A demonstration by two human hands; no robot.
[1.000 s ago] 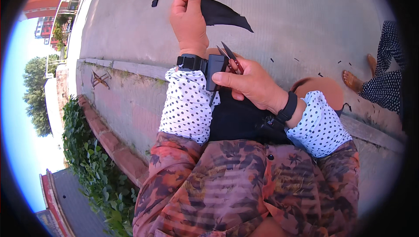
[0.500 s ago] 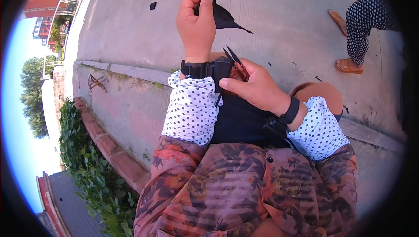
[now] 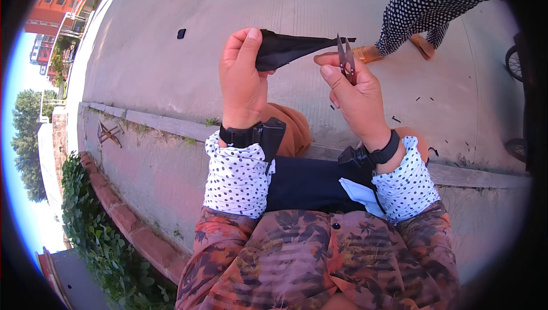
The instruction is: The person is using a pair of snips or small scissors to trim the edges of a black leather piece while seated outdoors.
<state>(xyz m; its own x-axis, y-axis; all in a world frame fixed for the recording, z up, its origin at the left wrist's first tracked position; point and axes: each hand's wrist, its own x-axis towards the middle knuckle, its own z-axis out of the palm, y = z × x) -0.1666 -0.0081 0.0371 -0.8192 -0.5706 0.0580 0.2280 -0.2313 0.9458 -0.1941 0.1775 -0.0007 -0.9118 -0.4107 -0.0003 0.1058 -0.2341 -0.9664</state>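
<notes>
You are outdoors in bright daylight. Pale concrete ground spreads out at your twelve o'clock, and a raised kerb crosses from nine to three. A duller paved strip lies on your side of it, where a small brown crossed-leg frame stands at nine. At eight, reddish block edging borders leafy plants. A red building with windows rises at ten; a tree stands at nine, under blue sky.
</notes>
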